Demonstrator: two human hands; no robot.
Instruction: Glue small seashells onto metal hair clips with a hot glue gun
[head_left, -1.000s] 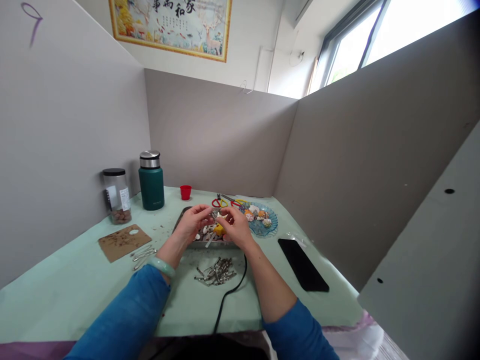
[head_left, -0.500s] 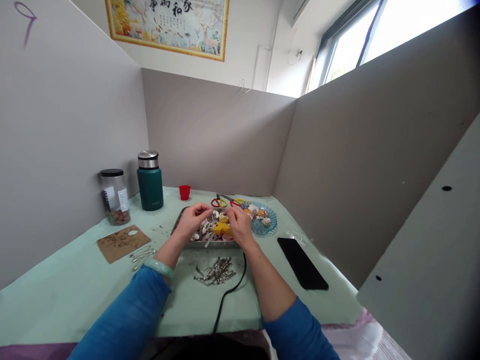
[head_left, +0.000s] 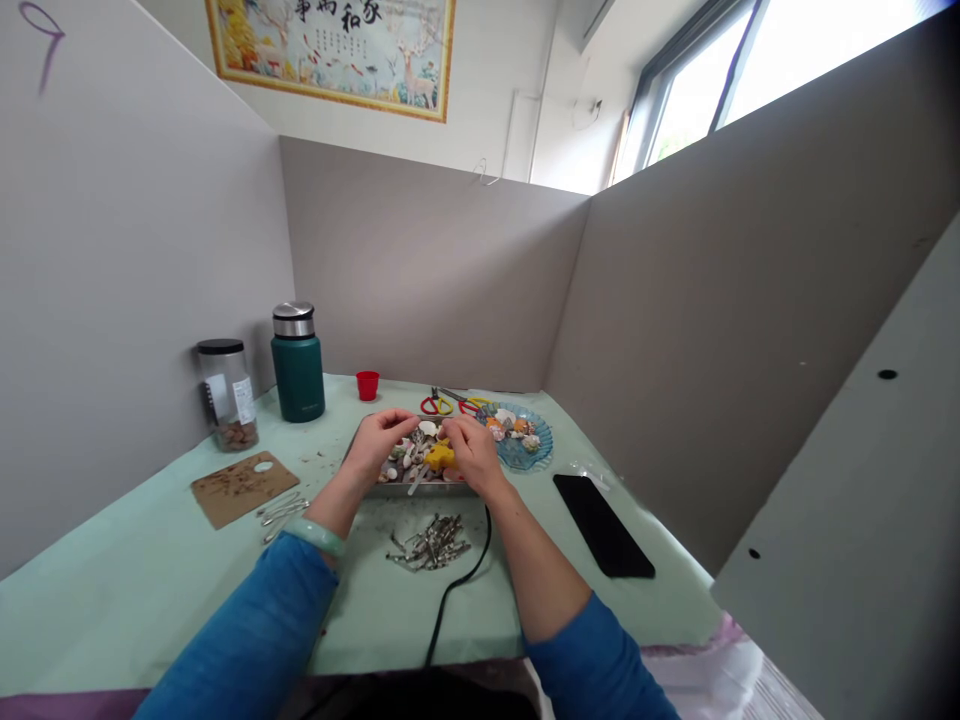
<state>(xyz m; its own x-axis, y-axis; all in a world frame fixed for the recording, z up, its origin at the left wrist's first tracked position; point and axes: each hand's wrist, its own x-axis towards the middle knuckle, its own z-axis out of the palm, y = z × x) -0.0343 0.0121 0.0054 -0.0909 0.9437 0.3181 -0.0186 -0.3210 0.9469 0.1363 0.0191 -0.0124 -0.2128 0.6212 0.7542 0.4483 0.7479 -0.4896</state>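
My left hand (head_left: 379, 444) is over the left part of a metal tray (head_left: 424, 490), its thumb and fingertips pressed together on something too small to make out. Over the tray's right part, my right hand (head_left: 472, 452) is closed too, and what its fingertips hold is hidden. A small gap separates the two hands. Shells and small pieces fill the tray, with a yellow piece (head_left: 440, 456) lying beside my right hand. In front of the tray a pile of small metal clips (head_left: 431, 543) rests on the green cloth.
A blue plate (head_left: 541, 452) with shells stands right of the tray, scissors (head_left: 471, 403) behind. A phone (head_left: 604, 525) lies at right, near a black cable (head_left: 459, 583). At left are a jar (head_left: 229, 400), green flask (head_left: 298, 375), red cup (head_left: 367, 386) and cardboard (head_left: 244, 488).
Both hands have shifted slightly over the tray, with their fingertips still closed. The whole view has moved a little.
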